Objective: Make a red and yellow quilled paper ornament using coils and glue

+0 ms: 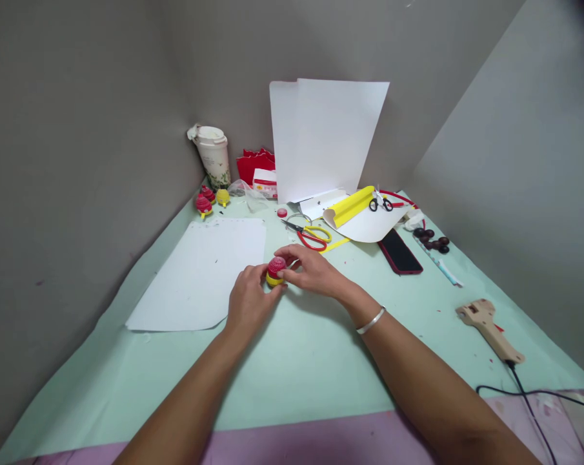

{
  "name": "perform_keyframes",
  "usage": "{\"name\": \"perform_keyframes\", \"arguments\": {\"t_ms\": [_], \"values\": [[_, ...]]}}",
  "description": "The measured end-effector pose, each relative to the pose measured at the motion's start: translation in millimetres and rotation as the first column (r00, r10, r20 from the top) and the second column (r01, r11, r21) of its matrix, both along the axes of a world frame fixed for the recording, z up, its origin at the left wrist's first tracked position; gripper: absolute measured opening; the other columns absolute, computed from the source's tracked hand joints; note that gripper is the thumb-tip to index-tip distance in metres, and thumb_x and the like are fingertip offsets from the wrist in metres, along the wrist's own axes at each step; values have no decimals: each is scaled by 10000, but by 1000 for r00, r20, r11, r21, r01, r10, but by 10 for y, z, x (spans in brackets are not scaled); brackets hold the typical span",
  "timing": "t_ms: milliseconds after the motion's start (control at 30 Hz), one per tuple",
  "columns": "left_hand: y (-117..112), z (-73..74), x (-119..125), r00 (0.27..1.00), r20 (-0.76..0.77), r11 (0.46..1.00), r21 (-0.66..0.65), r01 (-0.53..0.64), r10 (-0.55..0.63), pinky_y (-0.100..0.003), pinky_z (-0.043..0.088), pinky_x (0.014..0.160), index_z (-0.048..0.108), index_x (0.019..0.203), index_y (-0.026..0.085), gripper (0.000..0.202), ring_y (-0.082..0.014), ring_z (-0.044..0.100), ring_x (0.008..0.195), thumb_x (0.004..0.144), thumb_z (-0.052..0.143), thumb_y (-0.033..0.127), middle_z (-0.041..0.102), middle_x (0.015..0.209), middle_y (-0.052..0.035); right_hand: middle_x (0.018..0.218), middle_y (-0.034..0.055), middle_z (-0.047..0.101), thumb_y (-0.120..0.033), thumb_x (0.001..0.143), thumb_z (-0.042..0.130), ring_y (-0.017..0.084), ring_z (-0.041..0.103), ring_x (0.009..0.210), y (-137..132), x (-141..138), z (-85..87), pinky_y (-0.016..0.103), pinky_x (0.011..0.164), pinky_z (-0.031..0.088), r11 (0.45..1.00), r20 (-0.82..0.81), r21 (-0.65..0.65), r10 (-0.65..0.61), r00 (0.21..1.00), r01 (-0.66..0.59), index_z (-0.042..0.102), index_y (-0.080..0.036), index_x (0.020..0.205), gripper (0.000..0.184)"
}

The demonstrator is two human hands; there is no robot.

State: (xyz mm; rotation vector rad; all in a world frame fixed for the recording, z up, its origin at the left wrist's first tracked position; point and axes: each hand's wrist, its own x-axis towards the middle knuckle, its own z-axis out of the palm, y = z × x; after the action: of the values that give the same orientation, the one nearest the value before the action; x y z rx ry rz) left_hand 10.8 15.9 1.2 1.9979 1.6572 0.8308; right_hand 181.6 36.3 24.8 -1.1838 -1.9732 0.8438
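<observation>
Between my two hands sits a small round ornament, ridged, red on top and yellow at the bottom. My left hand grips its lower left side, thumb in front. From the right, my right hand pinches its red upper part; a silver bangle circles that wrist. The fingers behind the ornament are partly hidden. Just beyond the hands lie scissors with one yellow and one red handle. A white paper sheet lies left of my left hand.
Similar red ornaments and a yellow one stand at the back left near a lidded cup. White boards lean on the wall. Rightward are a yellow paper roll, a phone and a corded glue gun.
</observation>
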Motion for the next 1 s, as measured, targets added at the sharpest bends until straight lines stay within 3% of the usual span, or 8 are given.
{"name": "perform_keyframes", "arguments": {"t_ms": [300,567,800,1000], "values": [[-10,19,-87,999,40,996,-79,38,-35,-382,478,829,627,1119,190,439,-257,587,951,735,669,398,617,1018,-65,1119,77,648,-178,814,645,183,637,978,-30,0,57,353,850,547,1000,-8,-19,15,1000,-15,603,-172,1155,344],[-31,41,-89,999,39,996,-92,-8,12,-388,485,813,590,998,209,358,-253,592,934,715,696,401,631,993,-54,1128,75,647,-131,811,623,184,636,1003,-74,-18,139,337,828,551,997,-29,-71,0,1000,-3,598,-177,1141,334],[-38,38,-91,989,110,994,-41,102,-97,-409,478,910,503,1288,215,576,-265,567,1084,745,663,320,599,1228,-96,1154,89,647,-154,835,620,186,639,1021,-57,-6,103,349,853,553,999,-42,-52,12,999,-14,582,-167,1179,347],[-27,36,-109,992,109,993,-102,66,-55,-392,478,893,545,1271,220,527,-255,590,1027,756,641,277,648,1140,-75,1130,87,659,-160,850,611,184,655,998,-23,39,91,356,862,554,999,-48,-10,42,998,-42,597,-169,1163,313]]}}
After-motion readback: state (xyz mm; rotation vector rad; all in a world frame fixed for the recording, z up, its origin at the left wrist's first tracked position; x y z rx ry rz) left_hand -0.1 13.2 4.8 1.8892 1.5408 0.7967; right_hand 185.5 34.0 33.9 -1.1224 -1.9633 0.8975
